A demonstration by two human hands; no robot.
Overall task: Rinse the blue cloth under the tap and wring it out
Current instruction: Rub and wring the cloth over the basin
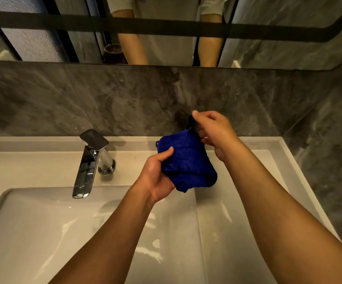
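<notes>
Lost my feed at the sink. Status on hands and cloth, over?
Left hand grips blue cloth from below. Right hand pinches its dark top tab. Cloth bunched, right of tap; no water visible. Nothing in the way.

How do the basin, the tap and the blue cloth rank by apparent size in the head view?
1. Basin, by far the largest.
2. and 3. Blue cloth and tap look about alike; the bunched cloth is held up nearer the camera, so I will not rank them.

- Your left hand (157, 177) is palm up, thumb and fingers curled round the blue cloth (186, 162).
- Your right hand (215, 134) is raised just beyond it, fingertips pinching the cloth's dark top corner.
- Both forearms reach forward, converging.
</notes>
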